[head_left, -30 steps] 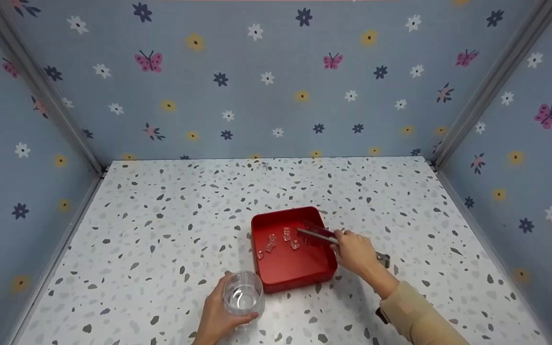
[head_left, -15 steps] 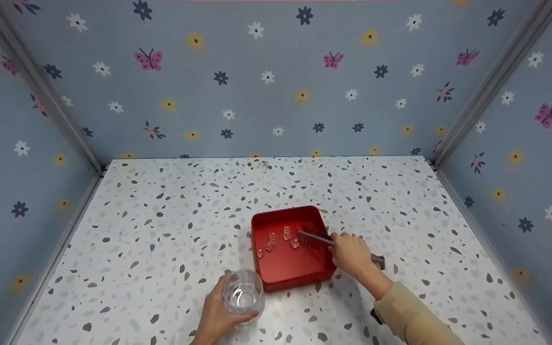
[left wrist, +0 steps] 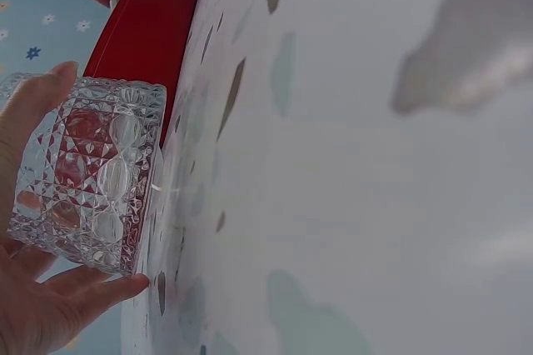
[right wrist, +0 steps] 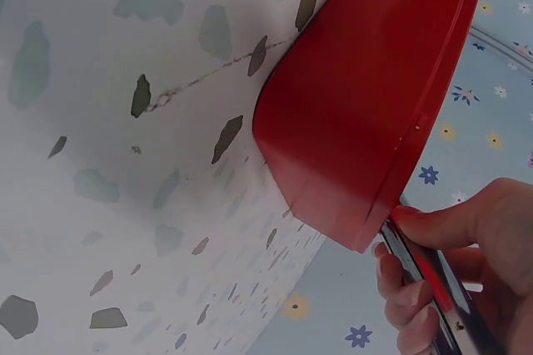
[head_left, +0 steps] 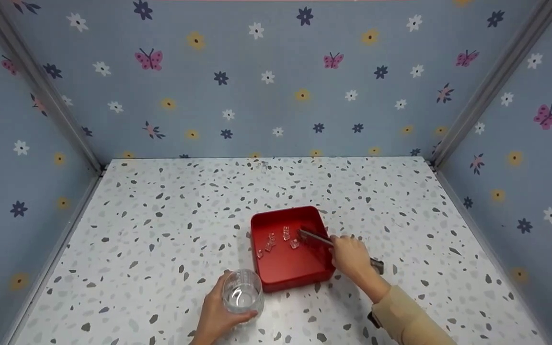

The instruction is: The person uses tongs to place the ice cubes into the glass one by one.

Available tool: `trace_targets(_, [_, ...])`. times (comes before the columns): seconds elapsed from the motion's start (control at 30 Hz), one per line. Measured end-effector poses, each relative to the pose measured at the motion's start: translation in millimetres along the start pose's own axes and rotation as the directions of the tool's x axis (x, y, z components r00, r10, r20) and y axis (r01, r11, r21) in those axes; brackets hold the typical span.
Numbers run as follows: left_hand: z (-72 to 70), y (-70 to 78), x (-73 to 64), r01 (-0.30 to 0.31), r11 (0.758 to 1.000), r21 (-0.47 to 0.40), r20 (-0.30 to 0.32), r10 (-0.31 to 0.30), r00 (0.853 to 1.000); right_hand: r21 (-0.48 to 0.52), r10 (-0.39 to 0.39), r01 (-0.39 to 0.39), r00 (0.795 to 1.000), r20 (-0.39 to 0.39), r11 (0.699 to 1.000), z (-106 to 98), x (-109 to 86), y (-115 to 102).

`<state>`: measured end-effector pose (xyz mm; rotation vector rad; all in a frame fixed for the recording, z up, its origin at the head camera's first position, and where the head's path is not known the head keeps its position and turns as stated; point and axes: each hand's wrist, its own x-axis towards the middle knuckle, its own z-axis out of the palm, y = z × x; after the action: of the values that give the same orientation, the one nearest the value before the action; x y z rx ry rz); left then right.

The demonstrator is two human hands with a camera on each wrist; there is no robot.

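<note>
My left hand [head_left: 218,309] wraps round a clear cut-glass tumbler [left wrist: 100,172], which stands on the table at the near left corner of a red square tray [head_left: 285,270]. Several small clear cubes [head_left: 286,233] lie in the tray, mostly in its left and middle parts. My right hand [head_left: 351,256] grips metal tongs [head_left: 316,237] over the tray's right wall. Their tips point left, close to the cubes; whether they touch or pinch one is too small to tell. In the right wrist view, the thumb and fingers curl round the tongs [right wrist: 433,284], while the tray wall hides the tips.
The speckled white table [head_left: 161,230] extends round the tray on all sides. Blue panels with flowers and butterflies [head_left: 276,96] enclose it at the back, left and right, joined by grey corner posts [head_left: 487,81].
My right hand has shifted slightly left with the tongs, and the tong arms have drawn closer together. The left hand, glass and tray stay where they were.
</note>
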<state>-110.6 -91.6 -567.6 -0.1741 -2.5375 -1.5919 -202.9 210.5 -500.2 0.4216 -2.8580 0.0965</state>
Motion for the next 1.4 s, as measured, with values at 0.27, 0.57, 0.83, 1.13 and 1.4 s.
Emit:
trace_targets(0.27, [0.8, -1.3, -3.1, 0.014, 1.0, 0.0, 0.009, -0.014, 1.0, 0.018, 0.018, -0.018, 1.0, -0.008, 1.0, 3.2, -5.7, -0.9])
trace_targets(0.57, [1.3, 0.7, -3.6, 0.05, 0.998, 0.028, 0.014, -0.051, 0.999, 0.068, 0.051, -0.051, 0.999, -0.002, 0.996, 3.0, -10.7, 1.2])
trace_targets(0.83, [0.9, 0.5, -1.5, 0.025, 0.998, 0.066, 0.005, -0.025, 1.0, 0.142, 0.086, -0.083, 0.996, -0.016, 0.986, -1.7, -15.7, 4.6])
trace_targets(1.13, [0.5, -0.1, 0.6, 0.029, 0.999, 0.042, 0.005, -0.03, 1.0, 0.172, 0.107, -0.101, 0.994, -0.027, 0.98, -7.1, -20.3, 8.5])
trace_targets(1.4, [-0.6, 1.8, 1.6, 0.039, 0.998, 0.048, 0.013, -0.04, 0.999, 0.215, 0.11, -0.1, 0.993, -0.036, 0.971, -18.0, -23.9, 4.6])
